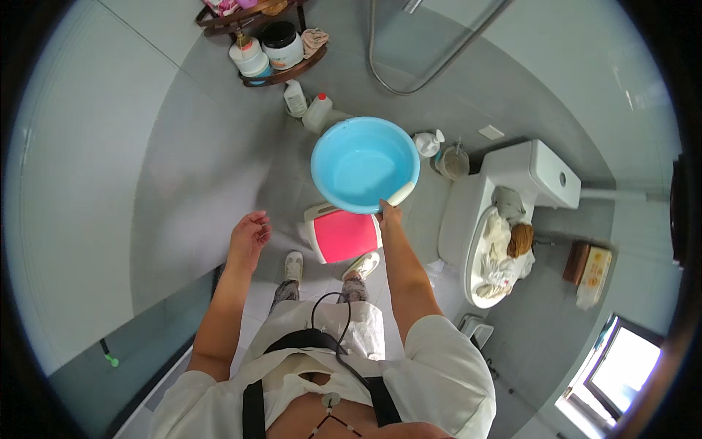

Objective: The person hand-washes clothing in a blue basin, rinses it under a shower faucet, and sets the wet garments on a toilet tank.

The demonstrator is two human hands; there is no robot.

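Observation:
A round light-blue basin (358, 172) is in front of me, with no water visible in it. My right hand (390, 212) grips its near right rim, beside a cream, elongated piece (401, 193) on that rim; whether this is a handle or a loose thing I cannot tell. Just this side of the basin stands a low stool (344, 235) with a pink top and white frame. The basin covers part of the stool's far edge. Off to the left, my left hand (252, 231) hangs in the air, fingers loosely bent and apart, holding nothing.
White bottles (295, 99) and a jug with a red cap (317, 112) stand behind the basin. To its right are a pump bottle (428, 143), a small bin (455, 162) and a toilet (537, 172) with clothes (501, 252) piled on it. A corner shelf (287, 73) hangs far left.

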